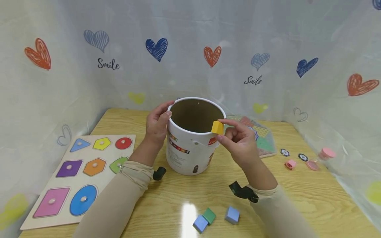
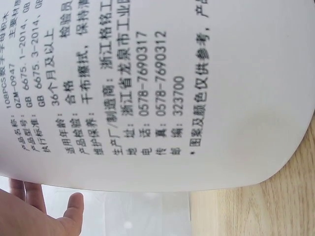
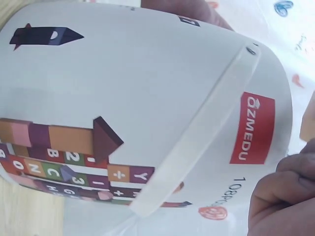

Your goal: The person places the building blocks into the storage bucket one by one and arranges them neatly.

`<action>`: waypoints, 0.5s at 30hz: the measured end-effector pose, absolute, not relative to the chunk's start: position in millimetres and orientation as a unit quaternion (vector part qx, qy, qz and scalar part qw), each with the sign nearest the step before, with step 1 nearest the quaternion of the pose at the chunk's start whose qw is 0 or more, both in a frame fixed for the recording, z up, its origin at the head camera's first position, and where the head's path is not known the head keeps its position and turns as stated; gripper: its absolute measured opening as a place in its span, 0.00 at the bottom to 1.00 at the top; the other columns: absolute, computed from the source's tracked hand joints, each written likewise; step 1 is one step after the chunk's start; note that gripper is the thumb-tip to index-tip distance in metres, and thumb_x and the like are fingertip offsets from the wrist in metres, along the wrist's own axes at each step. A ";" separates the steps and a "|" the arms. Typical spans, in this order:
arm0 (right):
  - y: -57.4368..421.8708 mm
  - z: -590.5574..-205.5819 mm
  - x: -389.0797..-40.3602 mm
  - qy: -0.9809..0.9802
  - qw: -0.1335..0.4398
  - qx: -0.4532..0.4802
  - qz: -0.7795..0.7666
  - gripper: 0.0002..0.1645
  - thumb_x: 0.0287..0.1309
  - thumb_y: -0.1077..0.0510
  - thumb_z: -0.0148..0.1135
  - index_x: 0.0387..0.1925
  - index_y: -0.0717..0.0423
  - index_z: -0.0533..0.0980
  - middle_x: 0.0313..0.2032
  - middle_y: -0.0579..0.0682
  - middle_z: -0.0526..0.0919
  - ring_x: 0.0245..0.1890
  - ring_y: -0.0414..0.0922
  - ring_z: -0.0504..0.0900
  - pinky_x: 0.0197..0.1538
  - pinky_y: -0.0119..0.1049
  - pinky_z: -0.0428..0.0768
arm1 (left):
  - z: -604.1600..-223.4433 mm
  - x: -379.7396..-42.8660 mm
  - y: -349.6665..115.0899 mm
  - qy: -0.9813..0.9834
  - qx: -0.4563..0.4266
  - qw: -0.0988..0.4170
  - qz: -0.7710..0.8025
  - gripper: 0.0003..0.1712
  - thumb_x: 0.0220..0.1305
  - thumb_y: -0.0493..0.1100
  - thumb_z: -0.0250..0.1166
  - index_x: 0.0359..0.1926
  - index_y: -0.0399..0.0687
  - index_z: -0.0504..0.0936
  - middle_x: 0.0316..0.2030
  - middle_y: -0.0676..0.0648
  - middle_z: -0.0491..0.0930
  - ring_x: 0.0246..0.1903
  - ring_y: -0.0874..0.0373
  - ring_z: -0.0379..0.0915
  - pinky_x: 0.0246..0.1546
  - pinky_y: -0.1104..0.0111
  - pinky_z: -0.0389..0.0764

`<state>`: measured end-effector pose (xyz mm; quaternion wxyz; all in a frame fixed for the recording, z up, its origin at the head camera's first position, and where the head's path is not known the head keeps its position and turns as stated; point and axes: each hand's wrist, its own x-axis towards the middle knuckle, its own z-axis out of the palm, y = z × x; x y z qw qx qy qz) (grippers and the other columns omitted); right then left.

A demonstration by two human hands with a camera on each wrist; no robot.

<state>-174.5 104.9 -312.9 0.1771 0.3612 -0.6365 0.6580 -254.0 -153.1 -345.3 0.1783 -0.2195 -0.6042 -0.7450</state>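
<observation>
A white bucket (image 1: 190, 158) with printed labels stands open-topped on the table. My left hand (image 1: 157, 124) holds it at the left of its rim, with the thumb on the near side and the fingers farther back. My right hand (image 1: 242, 140) pinches a small yellow block (image 1: 217, 127) between thumb and forefinger, at the bucket's right near rim. The right wrist view shows the curled fingers (image 3: 285, 189) beside the bucket's red label. Two blue blocks (image 1: 232, 215) and a green block (image 1: 209, 216) lie on the table nearer me. The bucket's floor is hidden.
A wooden shape puzzle board (image 1: 99, 150) lies at the left. Behind my right hand is a clear flat case (image 1: 268, 143) of coloured pieces. Black-and-white discs (image 1: 284, 152), a small pink item (image 1: 290, 164) and a pink-ended clear object (image 1: 327, 153) lie at the right.
</observation>
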 end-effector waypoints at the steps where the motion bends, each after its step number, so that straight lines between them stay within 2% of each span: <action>1: 103.8 -313.3 -175.2 -0.638 0.181 0.351 0.661 0.24 0.49 0.76 0.62 0.51 0.69 0.74 0.14 0.47 0.63 0.14 0.39 0.58 0.15 0.33 0.57 | -345.6 -254.3 -153.4 -0.605 -0.219 0.178 -0.744 0.24 0.62 0.46 0.53 0.58 0.45 0.76 0.53 0.41 0.75 0.52 0.49 0.68 0.53 0.57 0.69; 8: 97.5 -314.3 -178.7 -0.659 0.191 0.296 0.664 0.23 0.50 0.72 0.65 0.51 0.66 0.75 0.14 0.47 0.64 0.14 0.40 0.59 0.15 0.33 0.56 | -345.7 -253.8 -153.2 -0.615 -0.207 0.177 -0.740 0.23 0.62 0.46 0.53 0.58 0.48 0.77 0.52 0.44 0.76 0.52 0.52 0.68 0.52 0.58 0.70; 15: 94.6 -313.4 -179.9 -0.671 0.177 0.279 0.664 0.26 0.53 0.69 0.64 0.56 0.64 0.73 0.15 0.48 0.63 0.15 0.42 0.58 0.17 0.33 0.57 | -344.8 -253.4 -153.0 -0.613 -0.208 0.176 -0.742 0.24 0.62 0.45 0.53 0.58 0.46 0.76 0.53 0.43 0.75 0.52 0.51 0.68 0.53 0.56 0.69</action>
